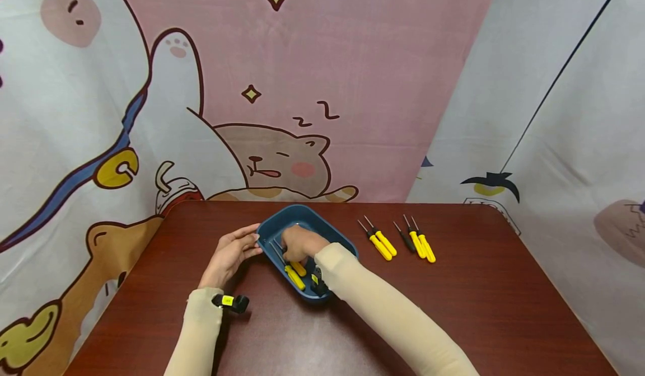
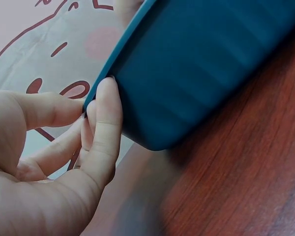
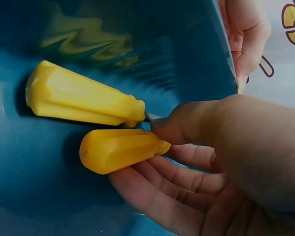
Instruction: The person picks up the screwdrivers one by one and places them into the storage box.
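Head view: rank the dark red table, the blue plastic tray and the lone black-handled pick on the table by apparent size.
1. Dark red table, largest.
2. Blue plastic tray, steadied by the left hand, the right hand inside.
3. Black-handled pick, smallest.

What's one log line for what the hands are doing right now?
left hand: touching blue tray rim | right hand: inside tray, holding yellow-handled tool | table: five more tools beside tray
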A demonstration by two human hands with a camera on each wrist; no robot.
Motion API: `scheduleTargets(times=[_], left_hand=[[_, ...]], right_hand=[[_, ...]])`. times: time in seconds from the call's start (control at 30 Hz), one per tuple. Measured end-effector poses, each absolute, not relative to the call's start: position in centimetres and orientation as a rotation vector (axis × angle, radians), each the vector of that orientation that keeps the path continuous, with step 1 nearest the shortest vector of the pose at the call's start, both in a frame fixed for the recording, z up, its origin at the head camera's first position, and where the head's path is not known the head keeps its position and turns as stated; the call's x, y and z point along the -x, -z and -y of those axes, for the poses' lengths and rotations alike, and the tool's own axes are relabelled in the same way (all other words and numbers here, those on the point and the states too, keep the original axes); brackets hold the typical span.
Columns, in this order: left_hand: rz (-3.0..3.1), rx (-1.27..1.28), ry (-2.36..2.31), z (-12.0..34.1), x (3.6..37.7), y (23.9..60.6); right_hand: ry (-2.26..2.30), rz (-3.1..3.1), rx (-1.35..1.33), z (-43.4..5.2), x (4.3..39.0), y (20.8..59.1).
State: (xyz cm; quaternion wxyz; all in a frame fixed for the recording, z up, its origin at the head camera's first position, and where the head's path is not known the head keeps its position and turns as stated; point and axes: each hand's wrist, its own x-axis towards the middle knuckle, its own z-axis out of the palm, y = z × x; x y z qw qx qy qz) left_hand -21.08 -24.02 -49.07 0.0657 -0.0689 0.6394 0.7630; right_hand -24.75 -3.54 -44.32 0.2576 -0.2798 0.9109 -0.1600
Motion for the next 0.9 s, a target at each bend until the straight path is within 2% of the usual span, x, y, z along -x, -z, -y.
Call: scheduleTargets(times=[0.9], left_hand=[[-1.915,0.242,-2.306,23.94,21.03,49.02]], right_hand=[[0.421,-2.488,0.733,3.84,24.76,44.20]])
